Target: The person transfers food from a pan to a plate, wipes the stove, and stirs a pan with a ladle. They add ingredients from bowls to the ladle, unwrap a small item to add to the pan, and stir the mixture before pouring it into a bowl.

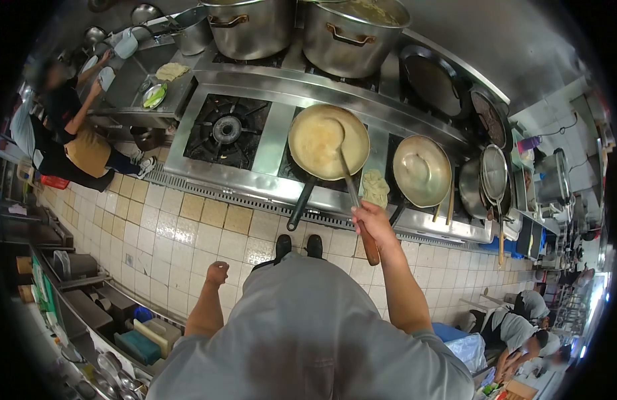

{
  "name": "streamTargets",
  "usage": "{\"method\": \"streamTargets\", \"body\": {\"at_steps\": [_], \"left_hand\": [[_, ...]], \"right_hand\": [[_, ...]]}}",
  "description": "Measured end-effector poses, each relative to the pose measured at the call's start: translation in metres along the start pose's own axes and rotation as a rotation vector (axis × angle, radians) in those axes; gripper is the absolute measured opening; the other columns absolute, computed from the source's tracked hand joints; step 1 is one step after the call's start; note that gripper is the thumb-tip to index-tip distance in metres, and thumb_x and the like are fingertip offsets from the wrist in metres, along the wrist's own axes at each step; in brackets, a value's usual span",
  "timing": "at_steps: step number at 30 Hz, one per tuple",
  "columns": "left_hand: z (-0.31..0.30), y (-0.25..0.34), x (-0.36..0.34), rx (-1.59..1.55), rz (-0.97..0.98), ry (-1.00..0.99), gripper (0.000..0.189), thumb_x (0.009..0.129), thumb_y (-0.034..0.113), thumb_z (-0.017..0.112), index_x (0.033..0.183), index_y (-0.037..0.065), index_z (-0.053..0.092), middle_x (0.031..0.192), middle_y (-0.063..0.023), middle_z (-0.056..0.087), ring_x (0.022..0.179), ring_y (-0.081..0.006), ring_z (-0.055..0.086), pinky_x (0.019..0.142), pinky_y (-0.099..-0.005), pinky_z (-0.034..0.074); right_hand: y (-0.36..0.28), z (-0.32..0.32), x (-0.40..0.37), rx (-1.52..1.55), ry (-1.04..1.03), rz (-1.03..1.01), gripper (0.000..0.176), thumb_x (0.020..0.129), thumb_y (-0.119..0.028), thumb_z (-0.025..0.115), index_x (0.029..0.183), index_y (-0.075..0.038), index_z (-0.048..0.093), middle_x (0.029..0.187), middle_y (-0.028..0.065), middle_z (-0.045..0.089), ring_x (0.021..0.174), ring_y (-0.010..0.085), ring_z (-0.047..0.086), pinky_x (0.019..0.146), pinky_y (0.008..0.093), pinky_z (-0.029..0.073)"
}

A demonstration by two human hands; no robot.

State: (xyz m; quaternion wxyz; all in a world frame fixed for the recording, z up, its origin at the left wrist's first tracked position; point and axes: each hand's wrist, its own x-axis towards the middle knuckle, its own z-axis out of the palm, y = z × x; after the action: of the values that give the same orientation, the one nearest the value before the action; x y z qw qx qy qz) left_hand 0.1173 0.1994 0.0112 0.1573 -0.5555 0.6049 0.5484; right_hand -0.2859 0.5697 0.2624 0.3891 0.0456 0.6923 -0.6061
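My right hand [376, 225] is wrapped round the wooden handle of a ladle [349, 177]. The ladle's bowl end rests in a frying pan [300, 167] holding a pale, creamy liquid [318, 143]. This pan sits on a burner, its dark handle pointing toward me. Away from the stove, my left hand [217, 272] hangs low over the floor with its fingers curled and nothing visible in them. A crumpled pale cloth [375, 189] lies on the stove edge close to my right hand. To the right of it sits a second pan [423, 175], with little in it.
Two large stockpots [248, 32] stand behind the burners. An unused burner [227, 129] is left of the pan. A strainer [494, 175] hangs over a pot at right. One person [75, 127] works at the left sink; several people [515, 337] are at lower right.
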Motion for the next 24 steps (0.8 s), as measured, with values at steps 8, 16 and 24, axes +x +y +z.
{"method": "streamTargets", "body": {"at_steps": [8, 16, 24], "left_hand": [[0.005, 0.003, 0.001, -0.002, 0.003, 0.008, 0.035, 0.09, 0.027, 0.068, 0.115, 0.001, 0.066, 0.075, -0.0121, 0.067, 0.058, -0.0179, 0.061, 0.044, -0.0316, 0.046], [0.004, 0.011, 0.002, 0.014, 0.016, -0.002, 0.035, 0.091, 0.025, 0.067, 0.116, 0.0, 0.065, 0.075, -0.013, 0.067, 0.058, -0.0189, 0.062, 0.044, -0.0324, 0.047], [0.0, 0.016, 0.01, 0.069, -0.018, -0.057, 0.034, 0.09, 0.027, 0.065, 0.118, 0.007, 0.062, 0.096, -0.0083, 0.065, 0.079, -0.0247, 0.067, 0.056, -0.0369, 0.052]], "right_hand": [[-0.002, 0.007, -0.039, 0.653, -0.227, 0.204, 0.035, 0.097, -0.02, 0.059, 0.126, 0.0, 0.056, 0.076, 0.0022, 0.056, 0.053, 0.0096, 0.044, 0.049, 0.023, 0.035], [-0.014, 0.018, -0.063, 0.288, -0.122, 0.099, 0.03, 0.094, -0.02, 0.063, 0.119, -0.002, 0.06, 0.074, 0.001, 0.056, 0.055, 0.0097, 0.048, 0.05, 0.0246, 0.038], [-0.014, -0.003, -0.061, -0.366, -0.059, -0.004, 0.027, 0.093, -0.013, 0.063, 0.116, 0.0, 0.061, 0.072, 0.0023, 0.058, 0.048, 0.0112, 0.053, 0.044, 0.0273, 0.044]]}}
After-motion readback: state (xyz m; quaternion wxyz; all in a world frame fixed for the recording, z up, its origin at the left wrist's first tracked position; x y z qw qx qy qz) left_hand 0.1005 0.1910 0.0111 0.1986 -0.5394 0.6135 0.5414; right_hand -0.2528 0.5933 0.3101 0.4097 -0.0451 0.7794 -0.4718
